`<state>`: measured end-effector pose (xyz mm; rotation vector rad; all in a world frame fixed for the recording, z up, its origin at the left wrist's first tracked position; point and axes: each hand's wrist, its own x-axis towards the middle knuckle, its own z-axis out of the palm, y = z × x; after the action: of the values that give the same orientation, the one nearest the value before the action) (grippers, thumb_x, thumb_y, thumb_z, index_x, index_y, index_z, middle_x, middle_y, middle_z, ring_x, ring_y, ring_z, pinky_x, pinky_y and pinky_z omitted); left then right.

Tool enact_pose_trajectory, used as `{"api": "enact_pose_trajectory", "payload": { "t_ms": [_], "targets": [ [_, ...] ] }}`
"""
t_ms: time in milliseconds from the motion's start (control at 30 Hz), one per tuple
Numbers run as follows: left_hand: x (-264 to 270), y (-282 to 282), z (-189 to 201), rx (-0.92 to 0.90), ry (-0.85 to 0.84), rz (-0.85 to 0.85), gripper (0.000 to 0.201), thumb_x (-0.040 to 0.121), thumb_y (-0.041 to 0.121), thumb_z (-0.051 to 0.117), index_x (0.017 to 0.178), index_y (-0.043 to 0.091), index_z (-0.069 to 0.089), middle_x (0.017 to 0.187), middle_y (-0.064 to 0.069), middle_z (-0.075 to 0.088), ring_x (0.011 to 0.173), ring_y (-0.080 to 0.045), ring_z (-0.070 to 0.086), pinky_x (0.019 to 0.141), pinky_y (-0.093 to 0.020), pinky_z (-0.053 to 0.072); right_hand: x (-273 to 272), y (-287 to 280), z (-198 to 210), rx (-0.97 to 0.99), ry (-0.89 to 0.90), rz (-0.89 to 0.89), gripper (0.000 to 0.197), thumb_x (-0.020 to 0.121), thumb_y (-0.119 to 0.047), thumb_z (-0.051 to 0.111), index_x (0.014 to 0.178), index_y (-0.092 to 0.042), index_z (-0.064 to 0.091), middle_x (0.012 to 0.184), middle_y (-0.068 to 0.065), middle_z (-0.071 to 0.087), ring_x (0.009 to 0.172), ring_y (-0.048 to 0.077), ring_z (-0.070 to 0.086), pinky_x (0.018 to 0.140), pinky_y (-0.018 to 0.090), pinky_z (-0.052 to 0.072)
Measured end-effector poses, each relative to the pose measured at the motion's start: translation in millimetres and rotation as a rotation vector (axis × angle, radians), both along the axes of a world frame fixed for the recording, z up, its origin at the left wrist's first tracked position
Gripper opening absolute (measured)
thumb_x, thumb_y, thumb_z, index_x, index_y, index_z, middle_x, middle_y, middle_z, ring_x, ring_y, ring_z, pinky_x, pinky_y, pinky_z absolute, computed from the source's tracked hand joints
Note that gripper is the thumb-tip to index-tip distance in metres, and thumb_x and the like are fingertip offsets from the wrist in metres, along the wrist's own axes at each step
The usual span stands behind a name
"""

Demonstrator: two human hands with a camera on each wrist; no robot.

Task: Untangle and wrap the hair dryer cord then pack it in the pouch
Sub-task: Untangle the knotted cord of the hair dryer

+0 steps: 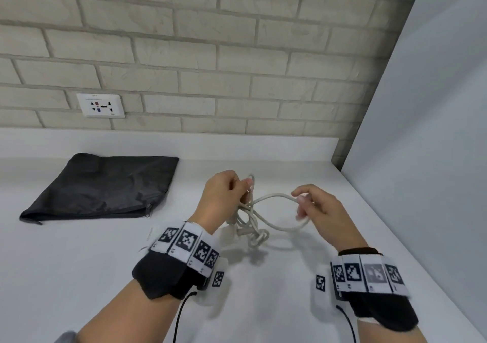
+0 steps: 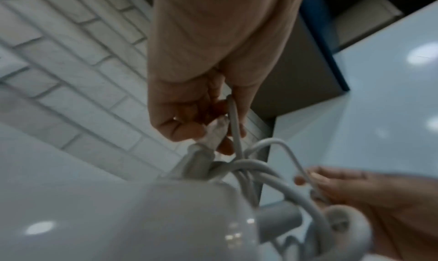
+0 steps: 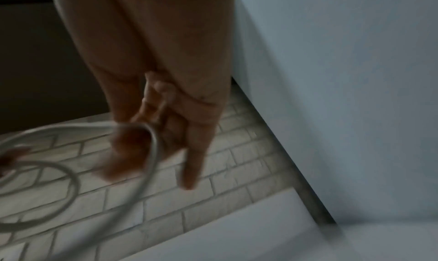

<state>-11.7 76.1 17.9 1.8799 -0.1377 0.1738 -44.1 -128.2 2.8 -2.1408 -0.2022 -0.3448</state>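
A white cord (image 1: pixel 274 197) hangs tangled between my hands above the white counter (image 1: pixel 79 250). My left hand (image 1: pixel 224 192) grips a bunch of cord strands, and the knotted part (image 1: pixel 259 237) dangles below it. In the left wrist view the left hand (image 2: pixel 203 122) holds cord (image 2: pixel 234 126) above the white hair dryer body (image 2: pixel 184 218). My right hand (image 1: pixel 313 205) pinches a loop of the cord out to the right. The right wrist view shows the right hand (image 3: pixel 154 134) with the cord (image 3: pixel 151 149) curving past the fingers. The black zip pouch (image 1: pixel 105 187) lies flat at the left.
A brick wall (image 1: pixel 210 52) with a white socket plate (image 1: pixel 100 105) backs the counter. A plain wall panel (image 1: pixel 434 131) closes the right side. The counter's right edge (image 1: pixel 421 250) runs diagonally beside my right wrist.
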Motion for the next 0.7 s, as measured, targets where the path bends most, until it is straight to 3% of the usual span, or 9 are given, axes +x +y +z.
{"api": "enact_pose_trajectory", "payload": {
  "t_ms": [100,167,233,333,433,500,567,600,700],
  "targets": [
    [-3,-16,-2,0.092,-0.051,-0.004,0.035,0.087,0.022,0.058,0.058,0.012,0.041,0.070,-0.013,0.069,0.059,-0.020,0.065,0.055,-0.023,0.049,-2,18,5,-0.140,-0.227,0.106,0.027,0.087,-0.005,0.045,0.101,-0.014,0.066,0.096,0.000,0.061,0.092,0.009,0.056,0.083,0.011,0.040],
    [-2,-21,-4,0.128,-0.062,0.001,0.035,0.087,0.024,0.057,0.058,0.012,0.041,0.076,-0.019,0.070,0.063,-0.027,0.063,0.056,-0.024,0.047,-4,35,5,-0.236,-0.153,0.202,0.026,0.086,-0.019,0.049,0.109,-0.014,0.061,0.098,-0.001,0.060,0.092,0.009,0.055,0.084,0.017,0.041],
    [-2,-20,-7,0.145,-0.055,0.015,0.037,0.088,0.026,0.055,0.058,0.012,0.040,0.077,-0.020,0.069,0.059,-0.022,0.058,0.048,-0.016,0.041,-4,44,0,-0.382,-0.001,0.173,0.022,0.087,-0.028,0.055,0.104,-0.015,0.058,0.082,-0.002,0.058,0.076,0.012,0.054,0.073,0.026,0.043],
    [-1,-16,-10,0.090,0.003,-0.006,0.036,0.087,0.030,0.058,0.061,0.009,0.046,0.078,-0.022,0.061,0.052,-0.023,0.055,0.042,-0.020,0.041,-5,47,-5,-0.335,-0.010,0.139,0.023,0.090,-0.025,0.053,0.068,-0.019,0.056,0.054,-0.008,0.042,0.051,0.006,0.039,0.056,0.027,0.033],
    [2,-10,-14,0.089,0.007,0.048,0.035,0.083,0.032,0.064,0.059,0.011,0.048,0.078,-0.013,0.053,0.053,-0.022,0.051,0.045,-0.023,0.039,-9,46,1,-0.001,-0.046,0.225,0.022,0.091,-0.018,0.053,0.075,-0.012,0.066,0.056,-0.010,0.054,0.053,0.000,0.047,0.057,0.011,0.034],
    [5,-4,-16,0.160,-0.013,0.120,0.038,0.083,0.032,0.064,0.057,0.011,0.047,0.073,-0.004,0.047,0.054,-0.016,0.047,0.047,-0.019,0.034,-12,36,6,0.298,-0.087,0.242,0.020,0.085,-0.037,0.058,0.075,-0.022,0.068,0.062,-0.013,0.059,0.061,-0.003,0.050,0.065,0.008,0.039],
    [8,3,-17,0.205,-0.024,0.169,0.039,0.084,0.030,0.062,0.055,0.010,0.047,0.070,-0.001,0.046,0.051,-0.007,0.045,0.044,-0.011,0.034,-9,17,8,0.693,-0.121,0.219,0.028,0.071,-0.056,0.063,0.072,-0.028,0.068,0.066,-0.013,0.061,0.064,0.000,0.053,0.071,0.014,0.045],
    [9,7,-17,0.199,-0.013,0.183,0.040,0.085,0.029,0.062,0.053,0.010,0.046,0.067,0.000,0.048,0.047,-0.006,0.046,0.042,-0.010,0.034,-7,6,8,0.898,-0.141,0.218,0.026,0.070,-0.053,0.064,0.072,-0.028,0.067,0.067,-0.014,0.061,0.065,0.001,0.053,0.072,0.018,0.046],
    [12,17,-20,0.196,-0.003,0.206,0.041,0.086,0.029,0.060,0.054,0.007,0.047,0.053,-0.001,0.044,0.047,-0.011,0.040,0.044,-0.017,0.029,-4,-25,6,1.234,-0.172,0.058,0.022,0.090,-0.034,0.045,0.075,-0.025,0.057,0.065,-0.012,0.056,0.062,0.003,0.052,0.074,0.025,0.040]
  ]
}}
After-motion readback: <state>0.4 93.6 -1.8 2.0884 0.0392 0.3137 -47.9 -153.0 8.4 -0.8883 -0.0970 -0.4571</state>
